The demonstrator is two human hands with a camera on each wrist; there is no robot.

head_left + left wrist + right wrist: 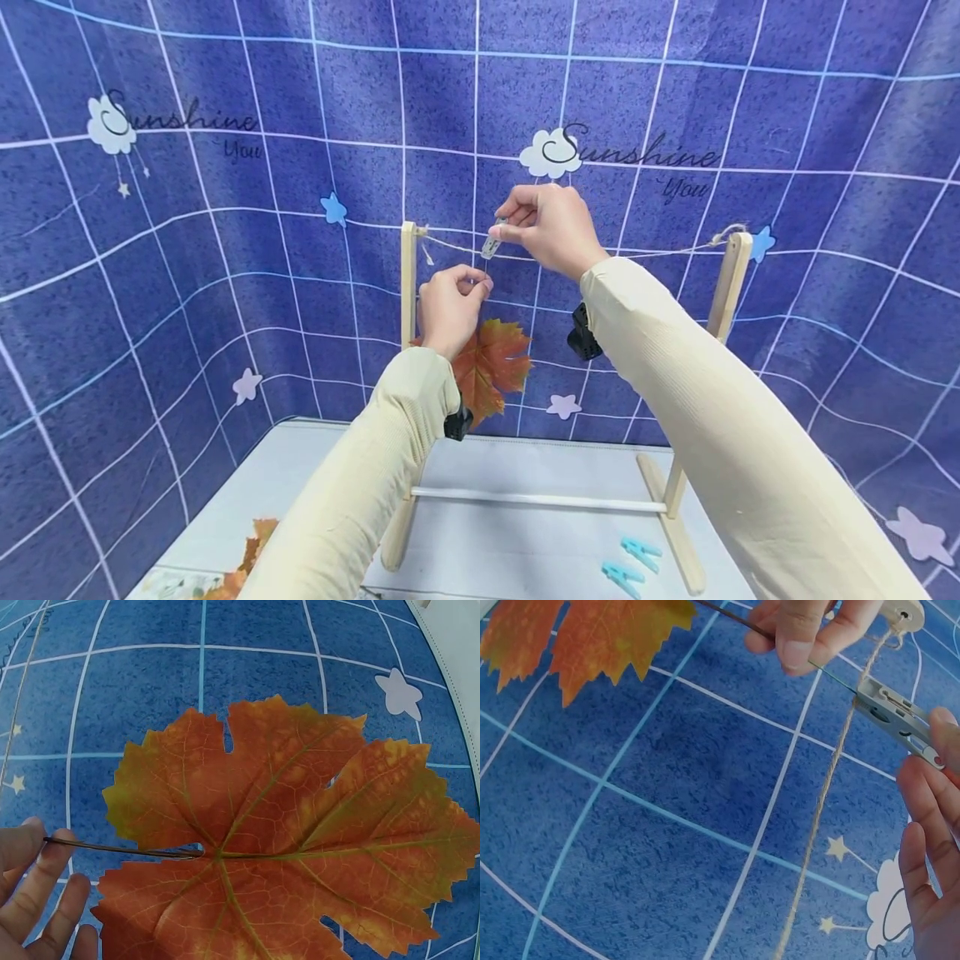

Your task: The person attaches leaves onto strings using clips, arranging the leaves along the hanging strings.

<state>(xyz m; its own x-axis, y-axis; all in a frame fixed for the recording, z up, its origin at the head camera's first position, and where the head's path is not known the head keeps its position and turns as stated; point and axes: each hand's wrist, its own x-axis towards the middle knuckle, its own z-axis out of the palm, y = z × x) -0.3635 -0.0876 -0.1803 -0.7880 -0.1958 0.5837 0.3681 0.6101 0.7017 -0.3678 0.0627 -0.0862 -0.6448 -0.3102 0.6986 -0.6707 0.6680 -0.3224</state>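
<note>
My left hand [452,308] pinches an orange-red lobed leaf's [262,802] dark stem [127,848]; above, my right hand [553,225] grips a grey plastic clothespin [901,724] at beige twine [823,799].

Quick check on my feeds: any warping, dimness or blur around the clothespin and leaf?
Head view: brightest, but grid lines on the curtain bow, and the clothespin shows small; left wrist: dimmer, lines also curved, autumn leaf veins readable; right wrist: dim too, clothespin and twine legible, no strong glare.
</note>
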